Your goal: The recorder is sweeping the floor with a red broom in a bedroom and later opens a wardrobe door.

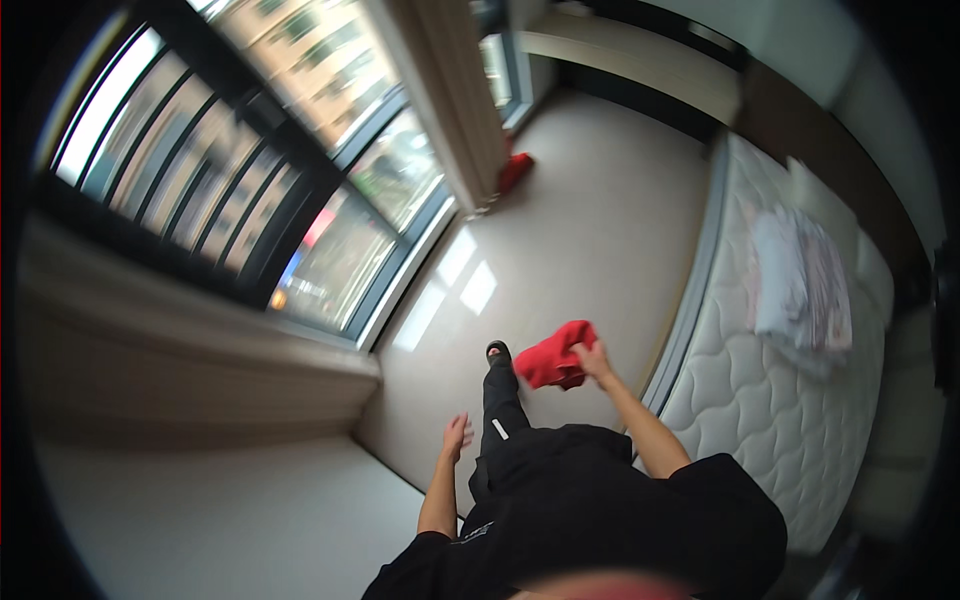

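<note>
A bunched red cloth hangs from my right hand, whose fingers are closed round its upper right part. It is held above the floor, in front of my body and left of the bed. My left hand hangs beside my left leg with nothing in it. Its fingers are apart, though slightly blurred. On the bed to my right lies a pile of folded light-coloured cloth, away from both hands.
A bare white quilted mattress runs along the right. Tall windows and a beige curtain line the left. Another red thing lies by the curtain's foot. A low shelf stands at the far wall, beyond the shiny floor.
</note>
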Demonstrator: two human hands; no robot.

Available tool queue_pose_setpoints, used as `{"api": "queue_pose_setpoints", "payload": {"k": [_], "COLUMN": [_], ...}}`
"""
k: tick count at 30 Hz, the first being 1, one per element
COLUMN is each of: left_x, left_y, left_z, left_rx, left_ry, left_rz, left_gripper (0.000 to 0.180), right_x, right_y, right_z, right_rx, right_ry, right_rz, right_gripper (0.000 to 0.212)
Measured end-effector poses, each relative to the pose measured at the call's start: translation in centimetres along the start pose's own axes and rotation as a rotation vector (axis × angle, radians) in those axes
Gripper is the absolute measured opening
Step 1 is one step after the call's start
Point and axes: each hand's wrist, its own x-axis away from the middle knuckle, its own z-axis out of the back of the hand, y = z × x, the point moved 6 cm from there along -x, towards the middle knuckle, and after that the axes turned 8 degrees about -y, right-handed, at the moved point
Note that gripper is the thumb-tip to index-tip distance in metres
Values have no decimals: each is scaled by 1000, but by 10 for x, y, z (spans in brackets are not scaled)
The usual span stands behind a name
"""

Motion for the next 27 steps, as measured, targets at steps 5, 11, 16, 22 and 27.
{"api": "queue_pose_setpoints", "payload": {"k": [5,11,16,22,27], "left_x": [-107,-233,-334,-377,-337], "left_y": [47,228,427,619,770], "left_z": [87,91,31,-133,-320], "left_rx": [-397,-580,-711,-762,-722], "left_ry": [15,-113,-113,-234,-581], "left_rz": [267,149,-276,-464,-625], "left_gripper": [53,61,46,62,68], "right_x": [60,253,223,-41,-420], "right_y": [86,90,123,213,39], "right_z": [237,267,147,110,266], "right_rx": [10,425,161,-741,-387], "right_ry": [800,1485,1650,956,863], "right_rz": [-329,-1068,-840,-568,-261], "right_gripper": [54,82,63,38,30]}}
